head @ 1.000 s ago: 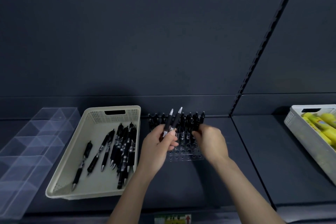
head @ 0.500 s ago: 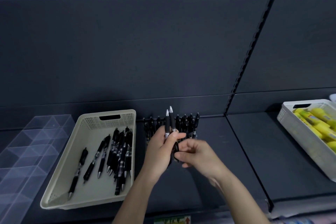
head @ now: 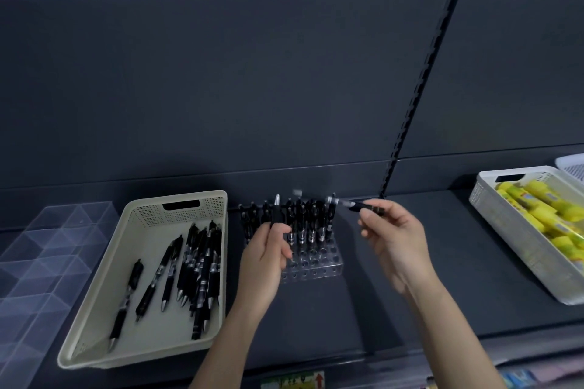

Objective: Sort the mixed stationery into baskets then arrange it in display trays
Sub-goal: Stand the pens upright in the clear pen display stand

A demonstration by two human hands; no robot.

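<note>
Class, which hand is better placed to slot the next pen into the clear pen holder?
Probably the right hand: it pinches a level pen near the pen holder; the left hand holds its upright pen tip up.

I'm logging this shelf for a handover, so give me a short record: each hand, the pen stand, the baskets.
left hand: grips one black pen upright, silver tip up
right hand: pinches a second pen, roughly level, blurred
pen stand: clear, back rows filled, front holes bare
beige basket: loose pens lying inside
white basket: yellow items, far right
divider tray: clear, far left
</note>
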